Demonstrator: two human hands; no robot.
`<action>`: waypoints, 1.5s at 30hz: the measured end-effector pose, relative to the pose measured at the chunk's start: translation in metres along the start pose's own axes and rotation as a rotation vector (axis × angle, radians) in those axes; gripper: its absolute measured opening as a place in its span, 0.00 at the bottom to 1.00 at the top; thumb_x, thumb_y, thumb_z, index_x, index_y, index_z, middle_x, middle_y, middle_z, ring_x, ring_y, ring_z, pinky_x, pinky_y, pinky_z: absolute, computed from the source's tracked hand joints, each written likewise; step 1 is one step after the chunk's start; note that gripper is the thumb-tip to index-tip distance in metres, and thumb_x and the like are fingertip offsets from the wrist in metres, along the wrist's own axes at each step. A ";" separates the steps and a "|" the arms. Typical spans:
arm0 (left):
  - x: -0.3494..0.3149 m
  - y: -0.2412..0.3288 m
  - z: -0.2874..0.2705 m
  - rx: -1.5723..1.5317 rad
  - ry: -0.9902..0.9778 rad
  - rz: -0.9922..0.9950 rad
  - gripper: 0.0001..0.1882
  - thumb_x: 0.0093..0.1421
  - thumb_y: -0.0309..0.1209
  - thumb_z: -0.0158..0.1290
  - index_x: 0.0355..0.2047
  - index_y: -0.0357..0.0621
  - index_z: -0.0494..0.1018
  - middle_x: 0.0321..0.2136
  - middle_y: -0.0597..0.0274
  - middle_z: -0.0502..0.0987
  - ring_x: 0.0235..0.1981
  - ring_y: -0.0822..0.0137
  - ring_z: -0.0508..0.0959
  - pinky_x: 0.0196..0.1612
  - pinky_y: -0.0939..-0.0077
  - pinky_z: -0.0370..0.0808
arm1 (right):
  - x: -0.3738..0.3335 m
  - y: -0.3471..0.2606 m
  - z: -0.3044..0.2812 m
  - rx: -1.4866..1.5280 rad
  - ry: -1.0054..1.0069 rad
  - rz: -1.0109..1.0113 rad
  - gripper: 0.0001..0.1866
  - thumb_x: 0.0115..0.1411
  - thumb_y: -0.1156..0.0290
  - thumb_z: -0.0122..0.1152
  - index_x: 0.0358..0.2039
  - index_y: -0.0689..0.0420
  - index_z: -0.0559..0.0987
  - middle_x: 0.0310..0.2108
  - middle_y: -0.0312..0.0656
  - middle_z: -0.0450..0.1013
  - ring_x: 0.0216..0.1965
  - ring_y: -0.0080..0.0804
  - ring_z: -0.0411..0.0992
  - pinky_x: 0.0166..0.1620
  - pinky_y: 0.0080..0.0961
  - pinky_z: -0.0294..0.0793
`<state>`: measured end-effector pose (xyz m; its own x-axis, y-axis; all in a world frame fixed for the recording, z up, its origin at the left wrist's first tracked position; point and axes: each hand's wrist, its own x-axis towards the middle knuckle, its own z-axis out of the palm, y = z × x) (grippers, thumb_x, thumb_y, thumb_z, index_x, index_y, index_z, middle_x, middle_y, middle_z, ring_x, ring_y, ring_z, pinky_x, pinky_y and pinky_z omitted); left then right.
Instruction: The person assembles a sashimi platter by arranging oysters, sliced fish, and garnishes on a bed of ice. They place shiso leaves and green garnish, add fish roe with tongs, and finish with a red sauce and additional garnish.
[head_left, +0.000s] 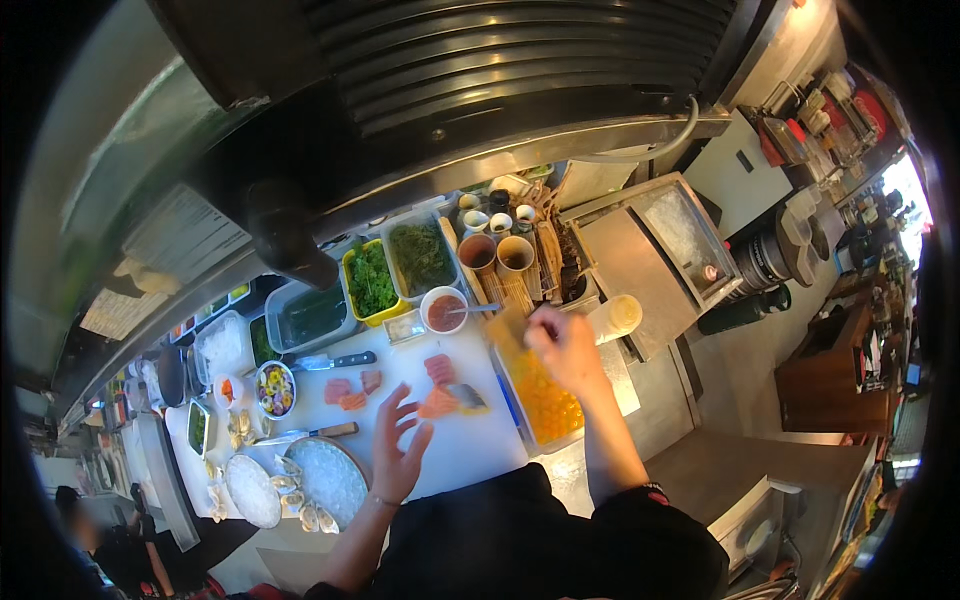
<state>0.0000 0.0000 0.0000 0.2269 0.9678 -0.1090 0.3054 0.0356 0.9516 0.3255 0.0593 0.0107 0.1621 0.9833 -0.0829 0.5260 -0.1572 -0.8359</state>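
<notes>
My left hand hovers over the white cutting board, fingers spread and holding nothing. Close to its fingertips lie an orange fish slice and a piece with silvery skin. Pink fish pieces rest just beyond, and more fish slices sit to the left. Over the far end of a tub of orange-yellow pieces is my right hand, its fingers closed together. A blurred tan patch shows beside those fingers; whether they hold it I cannot tell. A pale bottle stands right of that hand.
Two knives lie on the board's left side. Ice-filled bowls with oyster shells stand near left. Behind are a flower bowl, green herbs and a sauce bowl with a spoon. A metal hood hangs above; a person is far left.
</notes>
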 end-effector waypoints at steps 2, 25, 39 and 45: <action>0.002 0.001 0.023 -0.361 0.000 -0.070 0.29 0.75 0.33 0.61 0.72 0.44 0.67 0.65 0.49 0.76 0.58 0.62 0.82 0.57 0.68 0.84 | -0.025 -0.012 0.004 0.111 -0.270 -0.116 0.12 0.65 0.64 0.67 0.43 0.58 0.88 0.31 0.48 0.84 0.32 0.37 0.82 0.40 0.36 0.80; 0.177 0.023 0.109 0.394 -0.125 0.300 0.15 0.66 0.29 0.60 0.52 0.39 0.81 0.43 0.43 0.86 0.47 0.40 0.85 0.48 0.45 0.83 | 0.279 0.145 -0.106 -0.557 -0.350 0.505 0.19 0.67 0.59 0.73 0.43 0.66 0.84 0.29 0.57 0.83 0.26 0.49 0.84 0.26 0.44 0.85; 0.170 0.022 0.108 0.142 0.071 0.295 0.26 0.63 0.32 0.67 0.61 0.48 0.74 0.55 0.48 0.75 0.44 0.52 0.84 0.47 0.55 0.83 | 0.251 0.109 -0.123 -0.601 -0.298 0.397 0.17 0.65 0.59 0.70 0.35 0.64 0.86 0.31 0.51 0.85 0.24 0.40 0.84 0.26 0.38 0.85; 0.155 0.018 0.048 -0.155 0.181 0.247 0.22 0.67 0.30 0.68 0.59 0.46 0.77 0.50 0.61 0.76 0.44 0.68 0.81 0.50 0.68 0.82 | 0.186 -0.008 -0.122 -0.739 -0.053 -0.210 0.21 0.59 0.55 0.72 0.34 0.65 0.87 0.25 0.49 0.82 0.31 0.41 0.83 0.39 0.38 0.81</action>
<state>0.0853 0.1388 -0.0138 0.1040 0.9800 0.1694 0.1142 -0.1810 0.9768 0.4535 0.2317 0.0684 -0.0330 0.9994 -0.0045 0.9655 0.0307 -0.2587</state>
